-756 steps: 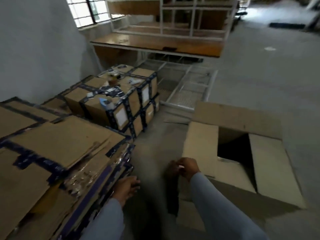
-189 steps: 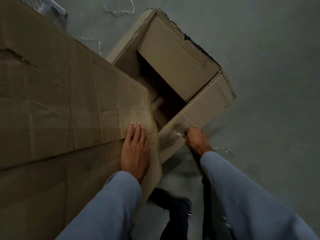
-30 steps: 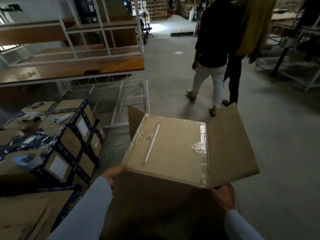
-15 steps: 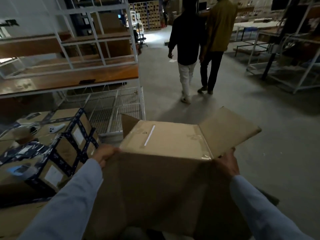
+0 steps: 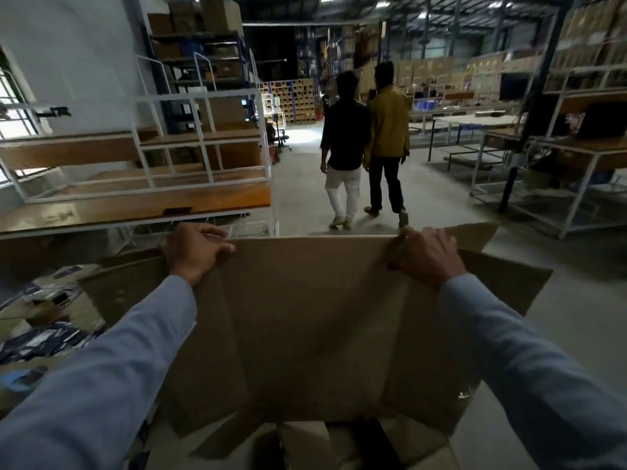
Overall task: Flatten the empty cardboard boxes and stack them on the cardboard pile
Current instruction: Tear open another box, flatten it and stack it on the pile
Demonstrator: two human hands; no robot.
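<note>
Cardboard box (image 5: 315, 320) fills lower centre, held up in front of the person, broad brown panel facing cam, top edge roughly level. Flaps stick out at both sides, right flap (image 5: 502, 283) angled out past the right hand; bottom flaps hang loose at frame bottom. Left hand (image 5: 195, 247) grips top edge near the left corner, fingers curled over the edge & close together, thumb side not visible. Right hand (image 5: 425, 254) grips top edge near the right corner, fingers curled over & mostly together, tips hidden behind the board. Both arms in light blue sleeves (image 5: 112, 361), stretched fwd. Low left, just beside the box: boxes with dark blue tape (image 5: 44, 320), partly hidden, blurry. Behind those, left: wooden workbench (image 5: 135, 205) w/ white metal frame (image 5: 203, 137) on top. Grey concrete floor (image 5: 458, 212) beyond the box. Mid distance, centre: two people walking away, backs to cam, one in dark shirt & white trousers (image 5: 344, 154), other in mustard shirt & dark trousers (image 5: 388, 144), side by side. Right: metal-frame tables (image 5: 556, 164). Far back: tall racks stacked w/ cartons (image 5: 295, 100), dim.
</note>
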